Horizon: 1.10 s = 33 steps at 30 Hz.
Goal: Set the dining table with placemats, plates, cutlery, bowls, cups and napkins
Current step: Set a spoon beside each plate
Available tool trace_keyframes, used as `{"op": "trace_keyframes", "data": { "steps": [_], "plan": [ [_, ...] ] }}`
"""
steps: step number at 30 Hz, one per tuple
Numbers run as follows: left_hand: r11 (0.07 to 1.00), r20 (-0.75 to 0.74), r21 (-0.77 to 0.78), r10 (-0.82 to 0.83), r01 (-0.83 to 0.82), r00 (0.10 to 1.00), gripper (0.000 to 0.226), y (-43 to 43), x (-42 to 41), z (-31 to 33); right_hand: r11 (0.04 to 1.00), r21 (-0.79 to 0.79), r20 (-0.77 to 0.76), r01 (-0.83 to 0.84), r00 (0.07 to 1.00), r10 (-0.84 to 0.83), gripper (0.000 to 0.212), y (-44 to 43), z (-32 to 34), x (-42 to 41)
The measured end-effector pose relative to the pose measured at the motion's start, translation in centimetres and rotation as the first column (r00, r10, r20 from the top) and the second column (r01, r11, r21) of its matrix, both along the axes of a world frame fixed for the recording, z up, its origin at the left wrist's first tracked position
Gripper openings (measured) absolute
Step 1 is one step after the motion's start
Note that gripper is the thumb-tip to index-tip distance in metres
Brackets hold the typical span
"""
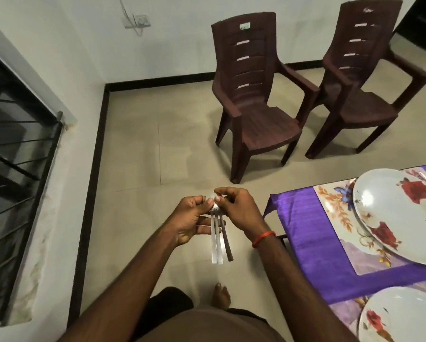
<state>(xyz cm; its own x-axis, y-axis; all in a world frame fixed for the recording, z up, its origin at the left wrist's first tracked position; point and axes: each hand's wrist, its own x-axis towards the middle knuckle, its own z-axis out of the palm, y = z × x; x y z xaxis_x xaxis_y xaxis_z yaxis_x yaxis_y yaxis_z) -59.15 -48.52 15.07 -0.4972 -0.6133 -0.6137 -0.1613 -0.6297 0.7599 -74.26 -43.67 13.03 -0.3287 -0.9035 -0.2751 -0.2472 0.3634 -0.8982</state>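
1. Left of the table (pixel 305 233), over the floor: your left hand (pixel 192 218) grips the bunched cutlery (pixel 218 240) near the heads, handles pointing toward you. Hold it firm.
2. Your right hand (pixel 239 211) pinches one head at the top. Draw that single piece out straight so the rest don't slip.
3. Right side: placemat (pixel 335 218) and plate (pixel 389 213) are set. Lay the piece on the mat just beside the plate, handle toward the near edge.
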Motion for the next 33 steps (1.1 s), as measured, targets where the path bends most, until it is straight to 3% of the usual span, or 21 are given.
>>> {"op": "trace_keyframes", "data": {
  "steps": [12, 18, 21, 29, 33],
  "plan": [
    [0.992, -0.045, -0.012, -0.124, 0.123, 0.991, 0.024, -11.4, -6.5, -0.5, 0.985, 0.017, 0.013, 0.169, 0.985, -0.169, 0.03, -8.8, 0.6, -5.3],
    [0.969, -0.083, -0.02, -0.249, 0.248, 0.965, 0.021, -18.2, -10.3, 0.1, 0.951, 0.005, 0.066, 0.309, 0.949, -0.309, 0.019, -13.7, 2.5, -8.2],
    [0.949, -0.089, -0.016, -0.315, 0.314, 0.945, 0.026, -20.8, -12.0, 0.1, 0.905, -0.001, 0.191, 0.426, 0.888, -0.418, 0.016, -14.7, 3.1, -9.4],
    [0.908, -0.175, 0.133, -0.373, 0.398, 0.911, 0.03, -22.4, -17.3, 0.2, 0.738, 0.043, 0.243, 0.673, 0.71, -0.662, 0.007, -14.3, 2.8, -12.7],
    [0.875, -0.141, 0.116, -0.454, 0.47, 0.88, 0.033, -22.4, -20.8, -0.1, 0.683, 0.017, 0.264, 0.73, 0.656, -0.707, 0.004, -14.6, 2.5, -14.3]
  ]
}}
